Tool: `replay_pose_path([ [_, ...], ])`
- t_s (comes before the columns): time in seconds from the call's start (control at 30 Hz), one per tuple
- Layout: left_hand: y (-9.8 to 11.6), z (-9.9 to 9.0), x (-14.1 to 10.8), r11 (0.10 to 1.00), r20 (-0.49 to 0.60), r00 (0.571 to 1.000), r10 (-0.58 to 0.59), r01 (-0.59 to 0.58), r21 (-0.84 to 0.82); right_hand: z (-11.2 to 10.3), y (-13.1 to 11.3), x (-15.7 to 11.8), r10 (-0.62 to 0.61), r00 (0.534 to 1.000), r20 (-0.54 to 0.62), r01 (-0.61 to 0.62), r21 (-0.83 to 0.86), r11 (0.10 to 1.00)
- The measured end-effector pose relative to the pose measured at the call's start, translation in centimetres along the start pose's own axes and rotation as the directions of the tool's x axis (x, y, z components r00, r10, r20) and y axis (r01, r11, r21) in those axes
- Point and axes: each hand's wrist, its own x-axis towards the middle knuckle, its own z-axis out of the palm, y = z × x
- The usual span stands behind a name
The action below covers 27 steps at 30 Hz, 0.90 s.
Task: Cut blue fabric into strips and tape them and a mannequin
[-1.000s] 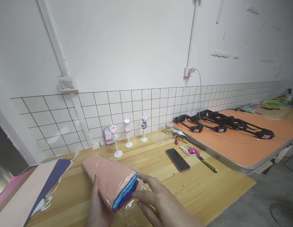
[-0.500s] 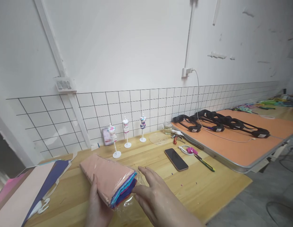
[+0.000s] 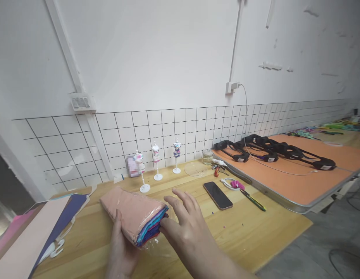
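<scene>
A pack of folded fabric (image 3: 133, 211) in a clear plastic bag is tilted above the table, pale pink on top with blue, purple and red layers showing at its right end. My left hand (image 3: 121, 244) grips it from below, thumb along the near side. At the bag's right end is my right hand (image 3: 187, 224). Its thumb tip rests against the fabric edges, while the fingers are spread and raised, apart from the pack. Loose clear plastic hangs below that end.
Small mannequins (image 3: 156, 159) on white stands line the wall side. Fabric sheets (image 3: 43, 228) and a white hanger (image 3: 56, 248) lie left. Rightward are a phone (image 3: 217, 195), a craft knife (image 3: 254, 200), a glass jar (image 3: 208, 157) and black devices (image 3: 293, 151) on an orange board (image 3: 298, 186).
My right hand's fingers have lifted and spread away from the bag, and its thumb has moved left onto the fabric edges. My left hand keeps its hold. The view has shifted slightly.
</scene>
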Motion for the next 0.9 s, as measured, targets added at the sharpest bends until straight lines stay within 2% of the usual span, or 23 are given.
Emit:
replay_pose_path([
  [0.1, 0.1, -0.1, 0.0, 1.0, -0.01, 1.0, 0.003, -0.003, 0.003, -0.5, -0.2, 0.1, 0.006, 1.0, 0.023, -0.007, 0.047, 0.999],
  [0.23, 0.1, -0.4, 0.1, 1.0, -0.015, 1.0, -0.012, 0.012, -0.012, -1.0, -0.3, 0.0, 0.062, 0.985, 0.162, -0.079, 0.101, 0.992],
  [0.33, 0.0, -0.4, 0.3, 0.999, 0.005, 1.0, -0.016, 0.016, -0.048, -0.8, -0.3, -0.1, 0.081, 0.976, 0.202, -0.101, 0.088, 0.991],
  [0.57, 0.1, -0.5, 0.5, 1.0, -0.027, 1.0, -0.006, 0.006, -0.009, 0.9, -0.1, -0.1, 0.026, 0.995, 0.098, -0.032, 0.061, 0.998],
  [0.7, 0.3, -0.7, 0.7, 1.0, -0.006, 1.0, -0.027, 0.027, -0.009, 1.0, -0.2, 0.0, 0.011, 0.997, 0.076, -0.013, 0.029, 1.0],
  [0.8, 0.5, -0.8, 1.0, 0.995, 0.043, 0.996, -0.083, 0.086, -0.057, 0.8, -0.2, 0.1, -0.007, 0.996, 0.09, 0.004, 0.028, 1.0],
  [0.9, 0.6, -0.8, 1.2, 0.99, 0.113, 0.99, -0.082, 0.094, -0.107, 0.6, -0.1, 0.3, -0.014, 0.996, 0.092, 0.01, 0.035, 0.999],
])
